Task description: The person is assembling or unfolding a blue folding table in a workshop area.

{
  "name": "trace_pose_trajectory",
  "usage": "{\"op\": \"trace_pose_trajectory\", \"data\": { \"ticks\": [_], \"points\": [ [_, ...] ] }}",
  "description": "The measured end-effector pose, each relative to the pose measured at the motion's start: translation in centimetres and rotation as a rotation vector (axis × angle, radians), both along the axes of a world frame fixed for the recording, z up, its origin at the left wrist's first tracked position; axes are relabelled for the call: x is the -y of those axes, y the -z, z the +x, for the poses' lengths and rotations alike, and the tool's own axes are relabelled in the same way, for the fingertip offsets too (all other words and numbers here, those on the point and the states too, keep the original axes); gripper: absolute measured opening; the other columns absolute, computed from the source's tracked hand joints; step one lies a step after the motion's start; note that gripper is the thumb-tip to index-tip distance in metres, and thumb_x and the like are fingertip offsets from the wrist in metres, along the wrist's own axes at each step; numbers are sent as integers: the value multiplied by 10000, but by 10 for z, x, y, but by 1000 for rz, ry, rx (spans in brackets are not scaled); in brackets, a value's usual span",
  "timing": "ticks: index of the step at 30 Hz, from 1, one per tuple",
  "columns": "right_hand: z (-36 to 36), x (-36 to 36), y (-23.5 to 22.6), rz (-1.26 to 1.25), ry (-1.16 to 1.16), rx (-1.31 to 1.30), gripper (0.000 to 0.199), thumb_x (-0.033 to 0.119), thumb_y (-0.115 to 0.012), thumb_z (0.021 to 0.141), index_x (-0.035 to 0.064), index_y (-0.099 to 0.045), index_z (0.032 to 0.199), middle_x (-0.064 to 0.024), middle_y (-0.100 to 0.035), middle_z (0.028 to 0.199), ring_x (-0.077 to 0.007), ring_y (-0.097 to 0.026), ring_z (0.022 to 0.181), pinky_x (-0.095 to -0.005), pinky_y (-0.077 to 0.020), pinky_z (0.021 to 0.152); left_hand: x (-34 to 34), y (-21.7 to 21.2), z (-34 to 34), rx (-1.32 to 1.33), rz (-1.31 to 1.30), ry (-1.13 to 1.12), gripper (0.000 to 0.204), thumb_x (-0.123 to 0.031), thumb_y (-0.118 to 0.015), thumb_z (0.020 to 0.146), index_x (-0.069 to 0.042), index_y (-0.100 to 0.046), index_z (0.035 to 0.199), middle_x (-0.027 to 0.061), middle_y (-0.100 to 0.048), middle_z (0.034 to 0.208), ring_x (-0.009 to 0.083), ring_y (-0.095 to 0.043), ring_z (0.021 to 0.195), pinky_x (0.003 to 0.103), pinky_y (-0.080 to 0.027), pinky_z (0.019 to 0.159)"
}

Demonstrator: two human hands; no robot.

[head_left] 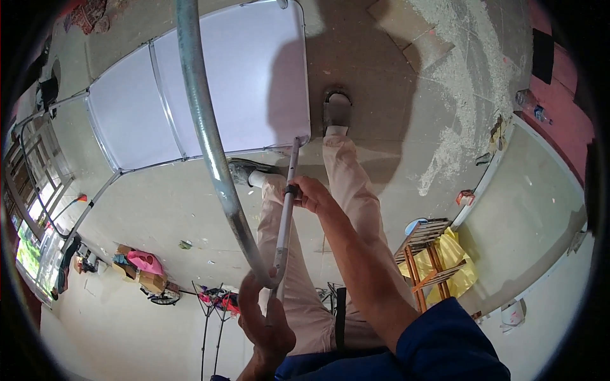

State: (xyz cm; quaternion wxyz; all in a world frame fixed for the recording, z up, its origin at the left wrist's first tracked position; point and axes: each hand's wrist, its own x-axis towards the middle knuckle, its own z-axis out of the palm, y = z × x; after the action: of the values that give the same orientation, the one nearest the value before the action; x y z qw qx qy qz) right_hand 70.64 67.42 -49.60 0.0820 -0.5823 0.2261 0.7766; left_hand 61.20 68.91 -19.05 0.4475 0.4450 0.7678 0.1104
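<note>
A thick grey metal tube (206, 120) comes down from the top edge and bends sharply at its lower end. There it meets a thinner white pole (284, 235) with holes along it. My left hand (265, 320) is closed around the joint, its fingers on the bend and its thumb on the pole's near end. Farther up, my right hand (309, 193) is closed on the pole by its black collar (291, 190). The pole's far end meets the corner of a white panel (235, 76) in a metal frame; whether they are fastened, I cannot tell.
My shoes stand beside the panel's corner. White powder (464, 95) is strewn over the floor at the right. A wooden rack (427, 244) with yellow cloth (454, 260) and a large framed board (534, 209) are at the right. Open boxes (143, 270) sit at the lower left.
</note>
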Motion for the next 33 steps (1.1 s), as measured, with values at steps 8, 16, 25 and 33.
{"op": "trace_pose_trajectory", "data": {
  "ticks": [8, 16, 25, 33],
  "points": [
    [0, 8, 13, -4, -52, -39, 145, 107, -510, 860, -26, -557, 895, -138, -649, 789, -240, -661, 661, -410, -577, 652, 7, 6, 8, -83, 4, -81, 427, -248, -283, 993, 76, -529, 1120, 191, -612, 1009, 282, -591, 934, 379, -443, 846],
    [-1, 17, 7, 55, 111, -76, 202, 91, -507, 875, -80, -528, 980, -190, -657, 866, -274, -678, 761, -411, -582, 747, 15, 16, 1, -125, 44, -12, 403, -204, -265, 982, 77, -529, 1099, 190, -610, 973, 288, -604, 876, 359, -462, 797],
    [-11, 10, 16, -50, -72, 39, 165, 80, -481, 840, -56, -538, 913, -174, -639, 753, -281, -673, 629, -431, -593, 574, 12, 13, 5, -192, 94, 144, 393, -201, -267, 982, 76, -511, 1119, 181, -607, 968, 274, -608, 869, 357, -469, 803],
    [0, 17, 8, -58, 80, -36, 209, 100, -529, 903, -87, -540, 995, -204, -652, 899, -303, -676, 775, -424, -594, 715, 14, 15, 6, -136, 63, 12, 368, -157, -251, 996, 76, -499, 1137, 180, -600, 968, 257, -606, 884, 357, -478, 811]
  ]
}}
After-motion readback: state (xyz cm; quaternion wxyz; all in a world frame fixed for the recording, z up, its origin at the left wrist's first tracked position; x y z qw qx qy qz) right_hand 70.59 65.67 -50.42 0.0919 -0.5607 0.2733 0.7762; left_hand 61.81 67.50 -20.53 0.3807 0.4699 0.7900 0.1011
